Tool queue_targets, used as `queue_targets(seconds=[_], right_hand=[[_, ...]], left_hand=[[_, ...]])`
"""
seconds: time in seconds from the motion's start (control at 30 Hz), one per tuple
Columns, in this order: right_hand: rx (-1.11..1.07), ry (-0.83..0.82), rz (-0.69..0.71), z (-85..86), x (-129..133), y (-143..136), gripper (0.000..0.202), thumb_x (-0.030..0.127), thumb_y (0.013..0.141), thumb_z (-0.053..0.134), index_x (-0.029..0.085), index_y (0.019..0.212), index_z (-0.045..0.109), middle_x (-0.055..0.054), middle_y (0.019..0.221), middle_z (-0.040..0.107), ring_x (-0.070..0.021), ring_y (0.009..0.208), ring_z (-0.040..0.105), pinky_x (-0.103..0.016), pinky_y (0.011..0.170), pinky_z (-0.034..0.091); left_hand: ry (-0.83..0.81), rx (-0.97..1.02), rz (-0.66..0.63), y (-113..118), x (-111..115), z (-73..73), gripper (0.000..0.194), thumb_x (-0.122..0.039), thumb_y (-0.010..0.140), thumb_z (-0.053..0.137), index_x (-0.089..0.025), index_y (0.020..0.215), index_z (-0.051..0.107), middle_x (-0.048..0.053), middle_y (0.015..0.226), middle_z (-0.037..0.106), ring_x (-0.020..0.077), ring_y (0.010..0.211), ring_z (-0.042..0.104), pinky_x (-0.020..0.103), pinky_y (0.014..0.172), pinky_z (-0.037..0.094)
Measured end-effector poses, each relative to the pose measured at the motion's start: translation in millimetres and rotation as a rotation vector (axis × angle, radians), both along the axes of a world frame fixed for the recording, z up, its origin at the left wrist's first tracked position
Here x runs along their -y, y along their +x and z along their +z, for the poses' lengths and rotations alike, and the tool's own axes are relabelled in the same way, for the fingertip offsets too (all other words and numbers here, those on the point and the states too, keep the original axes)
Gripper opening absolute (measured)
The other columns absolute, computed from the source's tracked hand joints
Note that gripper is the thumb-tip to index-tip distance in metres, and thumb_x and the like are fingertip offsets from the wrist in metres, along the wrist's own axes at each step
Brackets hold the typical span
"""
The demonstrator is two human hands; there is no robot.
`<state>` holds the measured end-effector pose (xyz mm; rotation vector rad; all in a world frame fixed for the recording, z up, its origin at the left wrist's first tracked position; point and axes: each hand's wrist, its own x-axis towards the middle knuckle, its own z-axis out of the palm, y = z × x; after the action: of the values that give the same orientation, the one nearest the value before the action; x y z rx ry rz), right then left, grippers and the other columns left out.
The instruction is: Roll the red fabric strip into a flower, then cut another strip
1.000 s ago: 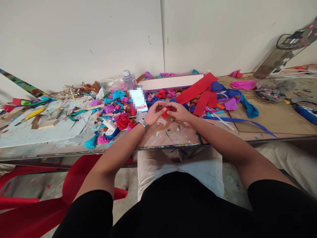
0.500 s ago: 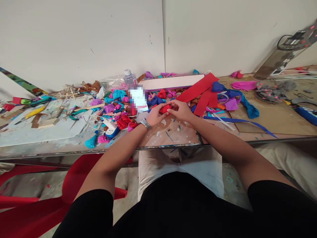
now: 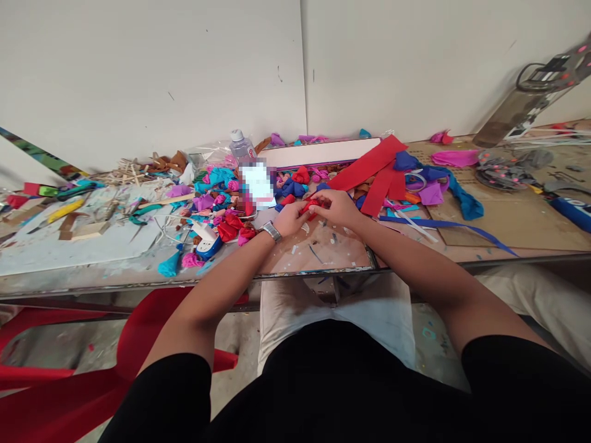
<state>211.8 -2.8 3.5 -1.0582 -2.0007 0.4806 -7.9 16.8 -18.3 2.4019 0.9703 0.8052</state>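
Between my two hands is a small crumpled piece of red crepe paper (image 3: pixel 315 206), partly hidden by the fingers. My left hand (image 3: pixel 292 219), with a metal watch (image 3: pixel 271 231) at the wrist, is closed on its left side. My right hand (image 3: pixel 339 209) pinches it from the right. Both hands are just above the table's bare front part (image 3: pixel 318 246). Wide red paper strips (image 3: pixel 369 166) lie behind my right hand. Beyond my left hand are a pixelated phone (image 3: pixel 258 183) and several rolled paper flowers in blue, pink and red (image 3: pixel 231 226).
A clear bottle (image 3: pixel 242 146) stands behind the phone. Left lie a blue-and-white power socket (image 3: pixel 207 246), green pliers (image 3: pixel 143 211) and a yellow cutter (image 3: pixel 64 210). On the right are a blue ribbon (image 3: pixel 457 229), cardboard (image 3: pixel 517 221) and a tilted tinted bottle (image 3: pixel 512 114). A red chair (image 3: pixel 143 332) is below left.
The fingers have shifted around the red crepe paper, and my left hand's fingers have drawn closer together. Less of the red piece shows. The things on the table lie as before.
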Motion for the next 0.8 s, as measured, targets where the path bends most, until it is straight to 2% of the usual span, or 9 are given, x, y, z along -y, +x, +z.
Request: queue_targets(seconds=[0.2,0.43,0.53,0.63,0.8], right_hand=[[0.002,0.004,-0.002,1.2,2.6,-1.3,0.032,0.046,0.089,0.076,0.018,0.104,0.080,-0.005,0.087,0.077,-0.0181,0.074,0.064,-0.029,0.067,0.042],[-0.149,-0.071,0.015,-2.0,-1.3,-2.5,0.055,0.056,0.084,0.079,0.015,0.120,0.076,-0.004,0.086,0.072,-0.0158,0.072,0.057,-0.028,0.066,0.042],[-0.158,-0.154,0.065,-4.6,-6.0,-2.6,0.050,0.061,0.083,0.078,0.014,0.102,0.077,-0.001,0.076,0.064,-0.0139,0.069,0.050,-0.027,0.062,0.037],[-0.175,-0.217,0.090,-5.8,-9.4,-3.0,0.047,0.063,0.081,0.078,0.016,0.083,0.072,0.002,0.068,0.056,-0.0125,0.065,0.045,-0.027,0.059,0.033],[-0.258,-0.306,0.107,-5.5,-10.9,-3.4,0.046,0.062,0.077,0.081,0.017,0.083,0.072,0.000,0.072,0.064,-0.0139,0.066,0.051,-0.028,0.061,0.040]], left_hand=[[0.015,-0.004,-0.005,0.1,-2.1,-2.0,0.049,-0.056,0.104,0.050,-0.016,0.083,0.070,0.008,0.084,0.073,0.0201,0.076,0.057,0.034,0.073,0.042],[-0.148,0.166,-0.066,0.4,-6.5,-3.2,0.060,-0.067,0.102,0.050,-0.014,0.087,0.072,0.006,0.084,0.072,0.0199,0.079,0.060,0.032,0.075,0.047],[-0.189,0.208,-0.065,0.7,-7.1,-2.5,0.061,-0.070,0.099,0.054,-0.013,0.088,0.075,0.006,0.085,0.072,0.0195,0.081,0.061,0.031,0.077,0.049],[-0.218,0.221,-0.064,1.6,-6.1,-1.2,0.062,-0.071,0.097,0.057,-0.013,0.087,0.076,0.005,0.084,0.073,0.0188,0.080,0.062,0.031,0.076,0.049],[-0.255,0.238,-0.054,3.8,-3.1,0.9,0.061,-0.074,0.092,0.063,-0.015,0.085,0.075,0.005,0.085,0.073,0.0187,0.078,0.062,0.031,0.073,0.050]])
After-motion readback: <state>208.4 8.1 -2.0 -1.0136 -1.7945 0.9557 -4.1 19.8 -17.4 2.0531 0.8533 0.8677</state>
